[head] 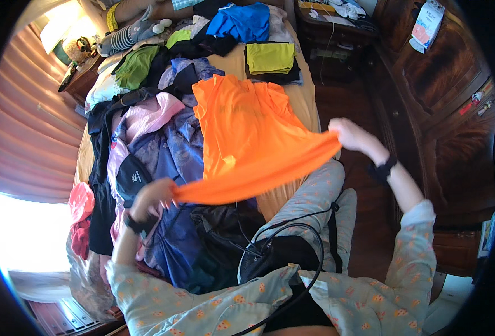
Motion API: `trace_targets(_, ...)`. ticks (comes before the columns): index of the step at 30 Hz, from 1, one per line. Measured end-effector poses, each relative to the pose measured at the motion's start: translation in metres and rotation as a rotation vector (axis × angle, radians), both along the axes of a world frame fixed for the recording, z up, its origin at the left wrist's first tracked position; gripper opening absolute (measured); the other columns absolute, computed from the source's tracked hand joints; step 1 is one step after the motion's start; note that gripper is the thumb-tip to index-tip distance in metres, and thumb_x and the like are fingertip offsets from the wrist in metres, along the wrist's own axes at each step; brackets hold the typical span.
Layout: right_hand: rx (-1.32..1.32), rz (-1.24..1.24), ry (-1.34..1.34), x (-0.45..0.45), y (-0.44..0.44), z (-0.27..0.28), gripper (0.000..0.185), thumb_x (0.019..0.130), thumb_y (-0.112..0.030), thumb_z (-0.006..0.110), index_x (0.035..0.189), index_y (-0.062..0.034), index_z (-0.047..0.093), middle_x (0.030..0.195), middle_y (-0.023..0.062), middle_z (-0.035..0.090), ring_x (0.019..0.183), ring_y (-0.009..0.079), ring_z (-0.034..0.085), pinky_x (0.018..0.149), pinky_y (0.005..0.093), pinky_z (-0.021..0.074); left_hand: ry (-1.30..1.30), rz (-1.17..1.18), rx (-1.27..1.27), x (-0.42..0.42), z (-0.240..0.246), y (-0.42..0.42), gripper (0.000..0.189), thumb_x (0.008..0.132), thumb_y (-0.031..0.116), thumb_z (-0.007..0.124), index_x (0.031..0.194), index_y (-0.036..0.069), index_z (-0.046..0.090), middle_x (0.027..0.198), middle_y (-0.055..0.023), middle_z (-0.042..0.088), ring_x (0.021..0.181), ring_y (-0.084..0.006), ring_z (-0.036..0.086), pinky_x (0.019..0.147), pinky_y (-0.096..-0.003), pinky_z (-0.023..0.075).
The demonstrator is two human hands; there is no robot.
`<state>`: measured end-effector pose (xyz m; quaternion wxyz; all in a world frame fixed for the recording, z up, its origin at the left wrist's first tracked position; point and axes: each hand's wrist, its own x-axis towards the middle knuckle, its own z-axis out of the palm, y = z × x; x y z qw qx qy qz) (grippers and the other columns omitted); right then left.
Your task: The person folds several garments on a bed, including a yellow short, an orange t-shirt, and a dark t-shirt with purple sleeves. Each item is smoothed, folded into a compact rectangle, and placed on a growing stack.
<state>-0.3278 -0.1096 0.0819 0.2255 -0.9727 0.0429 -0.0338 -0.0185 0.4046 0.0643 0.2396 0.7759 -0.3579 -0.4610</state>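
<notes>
An orange sleeveless shirt [247,126] lies spread on the bed, its lower edge stretched between my two hands. My left hand [155,196] grips the left end of that edge, above a dark cap [133,176] and blue patterned cloth. My right hand [349,133] is shut on the right end, out past the bed's side. The edge looks blurred and lifted off the bed. Above the shirt, a folded yellow-green garment [271,59] rests on dark folded cloth. Pink cloth [155,115] lies left of the shirt.
Other clothes crowd the bed, among them a blue garment [241,23] and a green one [136,67]. A striped stuffed toy [125,38] lies near a lit lamp [64,31]. A black cable [322,252] loops over my lap. Another person's leg [138,12] shows at the top.
</notes>
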Motion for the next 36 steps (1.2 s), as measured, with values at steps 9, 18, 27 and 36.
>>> trace_targets(9,-0.100,-0.441,-0.267,0.171,-0.110,0.238,0.013,0.079,-0.010,0.052,0.074,0.0002,0.059,0.068,0.0075,0.061,0.069,0.0161,0.059,0.063,0.0298,0.0457,-0.170,0.594,-0.913,0.220,0.244,-0.130,0.022,0.088,0.018,0.048,0.095,0.003,0.062,0.078,-0.0033,0.062,0.063,-0.0098,0.052,0.054,-0.0220,0.0402)
trace_targets(18,-0.233,-0.216,-1.412,0.079,-0.003,0.337,0.010,0.066,0.009,0.042,0.065,-0.0010,0.043,0.058,0.0015,0.040,0.060,0.0090,0.039,0.052,0.0263,0.0307,-0.563,0.723,-1.428,0.146,0.367,-0.053,0.033,0.087,0.004,0.050,0.120,-0.002,0.052,0.109,-0.0109,0.060,0.097,-0.0172,0.058,0.083,-0.0263,0.0485)
trace_targets(27,-0.080,-0.152,-0.558,0.013,0.065,0.083,0.018,0.062,0.009,0.050,0.073,-0.0036,0.044,0.066,0.0145,0.048,0.065,0.0349,0.053,0.054,0.0397,0.0402,-0.313,0.771,-0.901,0.001,0.014,-0.010,0.021,0.082,-0.004,0.049,0.098,0.004,0.059,0.093,-0.0033,0.062,0.087,-0.0128,0.058,0.077,-0.0251,0.0458)
trace_targets(36,0.061,-0.089,0.101,-0.038,0.089,-0.053,0.021,0.067,0.005,0.048,0.085,-0.0025,0.056,0.081,0.0166,0.063,0.079,0.0362,0.061,0.067,0.0455,0.0467,-0.062,0.858,-0.445,-0.074,-0.087,0.019,0.024,0.075,-0.002,0.063,0.098,0.002,0.060,0.089,-0.0040,0.062,0.068,-0.0062,0.053,0.057,-0.0188,0.0428)
